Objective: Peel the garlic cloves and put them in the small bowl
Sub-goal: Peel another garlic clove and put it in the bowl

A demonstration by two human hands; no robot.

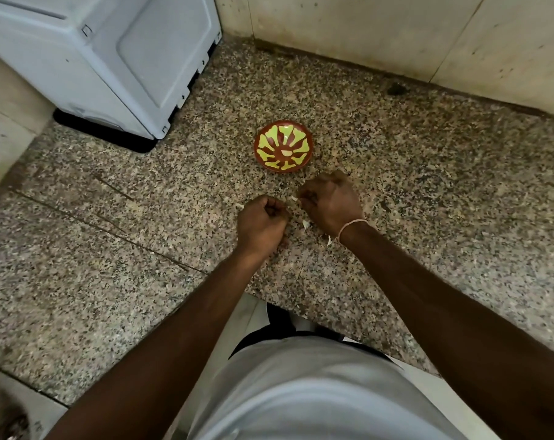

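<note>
On the speckled granite counter [110, 281], one pale peeled garlic clove [287, 153] lies in the small round red-brown bowl with yellow-green petals [283, 134]. Just before it, a white garlic piece [294, 198] is pinched by the right hand [331, 203]. The left hand [261, 222] is curled; its contents cannot be told. White skin scraps [305, 224] lie near the right wrist.

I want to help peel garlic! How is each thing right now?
small bowl, upright on the counter, one pale clove inside.
left hand, curled round a pale garlic piece.
right hand, curled, pinching a white skin bit.
peel scraps, lying loose on the counter by the right wrist.
</note>
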